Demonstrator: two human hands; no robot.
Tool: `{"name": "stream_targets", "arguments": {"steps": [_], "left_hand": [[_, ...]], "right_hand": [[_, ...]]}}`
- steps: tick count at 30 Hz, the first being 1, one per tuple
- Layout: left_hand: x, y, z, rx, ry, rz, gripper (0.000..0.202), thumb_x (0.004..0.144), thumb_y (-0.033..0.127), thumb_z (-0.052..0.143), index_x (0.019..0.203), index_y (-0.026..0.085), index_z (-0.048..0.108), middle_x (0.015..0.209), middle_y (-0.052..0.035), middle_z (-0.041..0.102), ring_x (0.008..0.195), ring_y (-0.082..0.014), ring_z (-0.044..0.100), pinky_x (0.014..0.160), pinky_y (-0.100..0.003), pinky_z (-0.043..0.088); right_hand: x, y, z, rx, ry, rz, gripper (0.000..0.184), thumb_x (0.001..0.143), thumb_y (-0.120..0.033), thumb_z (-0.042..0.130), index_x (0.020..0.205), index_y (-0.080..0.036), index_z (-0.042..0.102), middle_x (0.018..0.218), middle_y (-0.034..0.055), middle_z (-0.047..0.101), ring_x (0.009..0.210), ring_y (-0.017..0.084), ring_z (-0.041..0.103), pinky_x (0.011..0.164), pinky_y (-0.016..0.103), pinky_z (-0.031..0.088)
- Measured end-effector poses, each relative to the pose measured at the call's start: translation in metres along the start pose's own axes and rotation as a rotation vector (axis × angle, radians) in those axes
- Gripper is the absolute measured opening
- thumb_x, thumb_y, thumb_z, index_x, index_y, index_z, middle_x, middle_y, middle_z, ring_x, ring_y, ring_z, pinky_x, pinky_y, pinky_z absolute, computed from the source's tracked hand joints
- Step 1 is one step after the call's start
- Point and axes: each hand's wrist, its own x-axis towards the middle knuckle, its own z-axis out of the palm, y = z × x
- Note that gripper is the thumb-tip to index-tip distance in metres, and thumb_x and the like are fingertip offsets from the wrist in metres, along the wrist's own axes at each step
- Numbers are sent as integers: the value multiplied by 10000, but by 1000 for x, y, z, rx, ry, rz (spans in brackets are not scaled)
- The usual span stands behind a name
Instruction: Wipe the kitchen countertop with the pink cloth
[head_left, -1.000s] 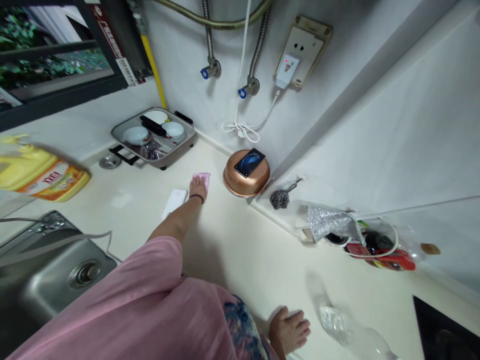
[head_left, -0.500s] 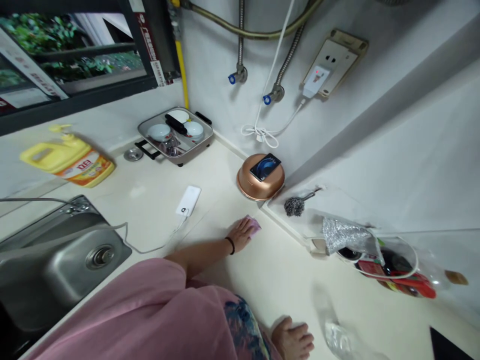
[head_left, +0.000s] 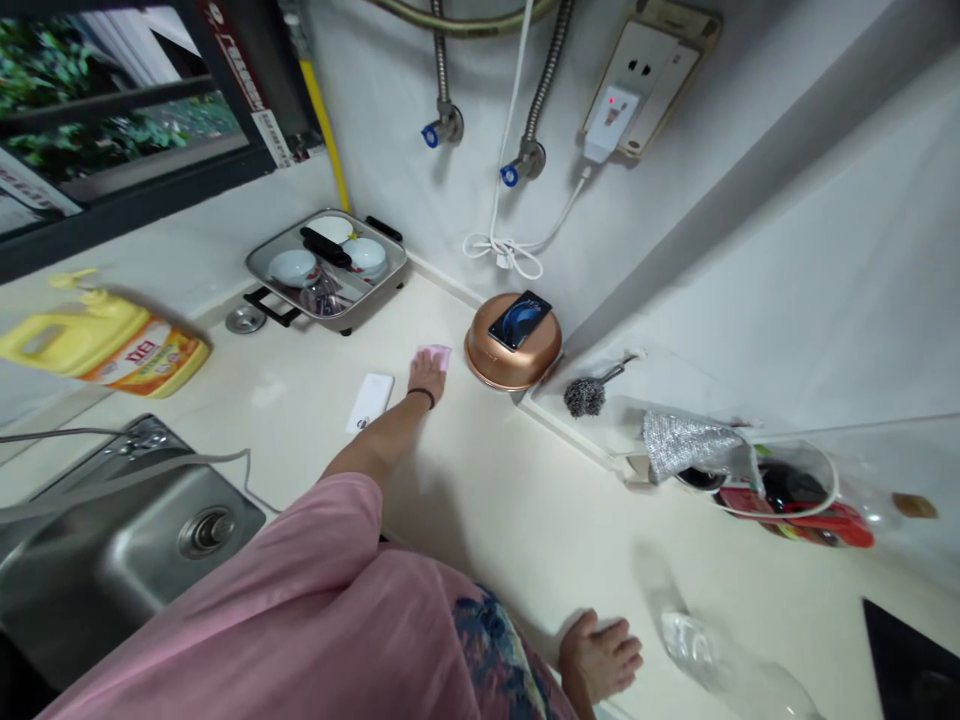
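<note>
A yellow plastic jug with an orange label (head_left: 112,345) stands beyond the stainless-steel sink (head_left: 135,570). Next comes a square grey pan (head_left: 367,305) holding white bowls, then a flat white rectangular device (head_left: 370,402). Just beside that, the person's left hand (head_left: 427,378) lies over a small pink cloth (head_left: 444,354) on the cream countertop (head_left: 510,490), fingers close together; whether they grip or merely press cannot be told. A rounded copper-coloured metal vessel (head_left: 495,357) sits near the cloth, a black phone (head_left: 520,320) on top. The right hand (head_left: 602,657) rests palm down, fingers spread, near a clear plastic bottle (head_left: 701,650).
</note>
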Motion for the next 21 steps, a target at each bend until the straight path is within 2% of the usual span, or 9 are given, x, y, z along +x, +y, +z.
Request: {"name": "stream_targets", "arguments": {"steps": [4,8,10,12,15,18,21], "left_hand": [[-7,-12,-12,21,-1,-40,442,1076,386,714,1446,161,628,1433,-134,652,1201,-247,693,1020,-493,616],[-33,-8,-4,38,-29,-65,466,1065,415,723,1456,178,632,1468,-135,638,1259,-277,677,1064,-521,600],[-55,1,8,47,-50,-73,479,1082,365,671,1520,183,607,1580,-177,574,1428,-338,585,1181,-575,510],[-85,15,26,55,-77,-45,531,1093,277,564,1616,183,540,1711,-206,450,1614,-384,384,1298,-613,355],[-139,45,61,46,-136,148,645,1058,212,487,1701,235,442,1803,-149,325,1715,-366,151,1369,-617,203],[-191,77,93,23,-207,417,676,1036,243,528,1705,252,429,1821,-121,291,1727,-334,112,1394,-564,168],[-222,99,112,19,-252,580,678,1035,299,567,1696,233,433,1827,-123,274,1729,-322,108,1408,-523,135]], "right_hand": [[2,-5,-2,13,70,68,604,902,-611,471,1337,-293,744,1285,281,675,1236,547,633,810,737,569],[2,-6,-5,35,26,50,615,876,-624,514,1334,-287,747,1286,288,671,1218,559,627,814,752,558],[2,-6,-4,35,34,58,602,878,-621,510,1328,-299,747,1285,281,671,1218,557,627,813,751,557],[1,-6,-2,27,63,76,596,901,-603,476,1345,-302,735,1294,279,667,1232,551,626,821,745,559],[0,-7,1,12,92,79,604,929,-577,440,1378,-281,714,1303,285,660,1246,542,624,837,736,563],[1,-6,3,6,96,68,602,932,-575,446,1370,-263,716,1294,288,658,1242,537,623,847,728,564],[2,-5,3,11,92,70,578,918,-585,469,1322,-268,735,1265,277,664,1217,532,629,834,719,564]]}}
